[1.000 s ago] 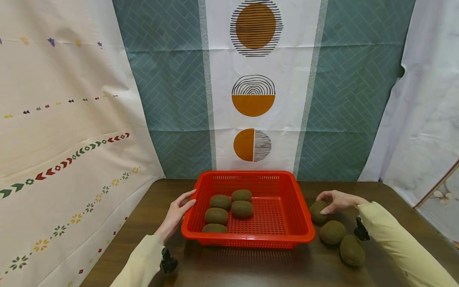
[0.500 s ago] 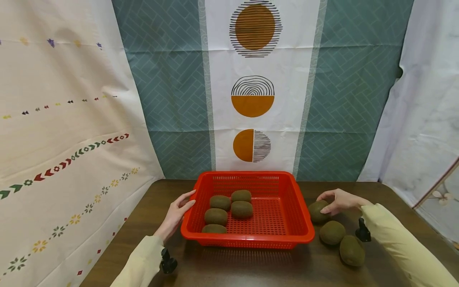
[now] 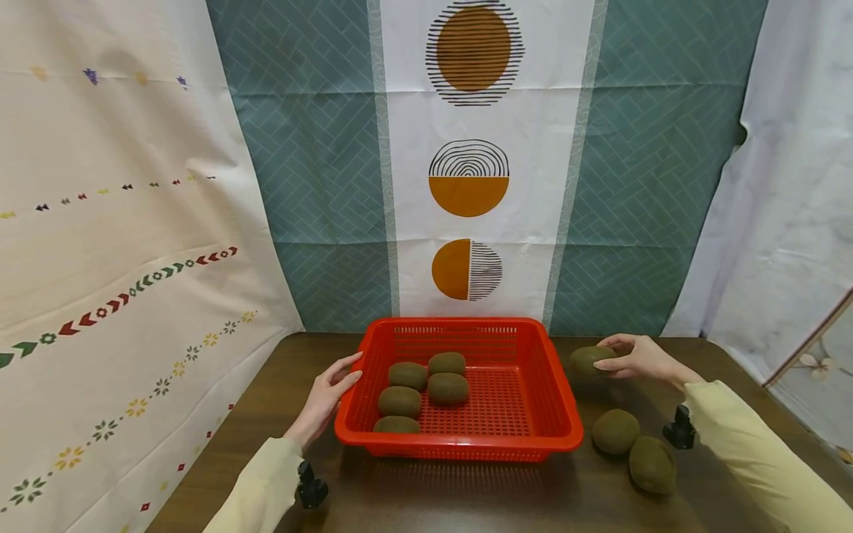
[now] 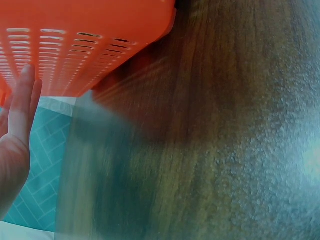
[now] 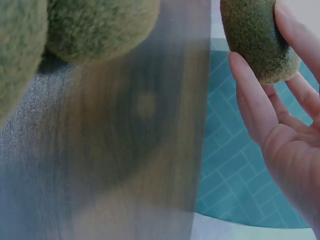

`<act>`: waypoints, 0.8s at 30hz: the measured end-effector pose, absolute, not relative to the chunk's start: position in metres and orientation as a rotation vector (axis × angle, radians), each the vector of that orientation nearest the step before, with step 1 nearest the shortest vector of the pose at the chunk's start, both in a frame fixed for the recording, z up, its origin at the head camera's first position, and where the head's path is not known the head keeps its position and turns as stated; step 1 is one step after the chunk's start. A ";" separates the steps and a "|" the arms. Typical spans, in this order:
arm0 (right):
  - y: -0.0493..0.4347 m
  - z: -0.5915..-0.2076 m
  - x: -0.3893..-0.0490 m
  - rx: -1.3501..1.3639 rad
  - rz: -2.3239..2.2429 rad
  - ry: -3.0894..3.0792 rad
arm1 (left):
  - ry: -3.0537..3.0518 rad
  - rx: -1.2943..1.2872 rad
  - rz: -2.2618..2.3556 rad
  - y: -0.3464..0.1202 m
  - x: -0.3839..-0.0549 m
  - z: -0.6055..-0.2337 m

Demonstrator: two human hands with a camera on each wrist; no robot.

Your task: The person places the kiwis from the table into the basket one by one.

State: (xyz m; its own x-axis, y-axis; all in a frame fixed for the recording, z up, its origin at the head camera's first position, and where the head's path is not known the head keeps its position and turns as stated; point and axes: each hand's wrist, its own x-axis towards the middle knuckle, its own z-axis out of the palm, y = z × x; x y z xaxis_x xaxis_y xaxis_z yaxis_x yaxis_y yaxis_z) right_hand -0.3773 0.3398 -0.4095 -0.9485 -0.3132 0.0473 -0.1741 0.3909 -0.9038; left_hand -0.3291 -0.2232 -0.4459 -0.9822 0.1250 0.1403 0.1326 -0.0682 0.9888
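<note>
The fingers of the right hand (image 3: 643, 359) are clamped on a kiwi (image 3: 588, 361), holding it just above the bench (image 3: 460, 496), to the right of the red basket (image 3: 460, 440). The left hand's (image 3: 325, 396) fingers are stretched out, touching the left side of the basket. Pale yellow sleeves (image 3: 760, 459) cover both forearms, and a small black device (image 3: 311, 485) sits at each wrist.

Inside the basket, five kiwis (image 3: 449, 389) lie toward its left side. Two loose kiwis (image 3: 616, 431) rest on the bench to the right of the basket, close against each other.

The bench is dark brown with visible wood grain; its top is glossy, with a dark reflection in front of the basket and rounded far corners to either side behind it. Directly behind the basket hangs a white panel (image 3: 526, 222) printed with three round orange-brown and black-line motifs (image 3: 473, 48), flanked by teal cloth (image 3: 320, 185) in a brick-like pattern. Left of the basket drapes a cream cloth (image 3: 133, 281) with rows of small coloured motifs; to its right, a whitish marbled cloth (image 3: 793, 185).
</note>
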 end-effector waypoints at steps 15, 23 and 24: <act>0.331 -0.371 -0.376 -0.570 -1.559 2.657 | -2.151 -0.302 -2.255 -0.224 -0.329 -0.446; 0.314 -0.349 -0.380 -0.691 -1.274 2.772 | -2.132 -0.297 -2.278 -0.225 -0.330 -0.446; 0.311 -0.347 -0.381 -0.722 -1.239 2.774 | -2.137 -0.299 -2.273 -0.225 -0.330 -0.447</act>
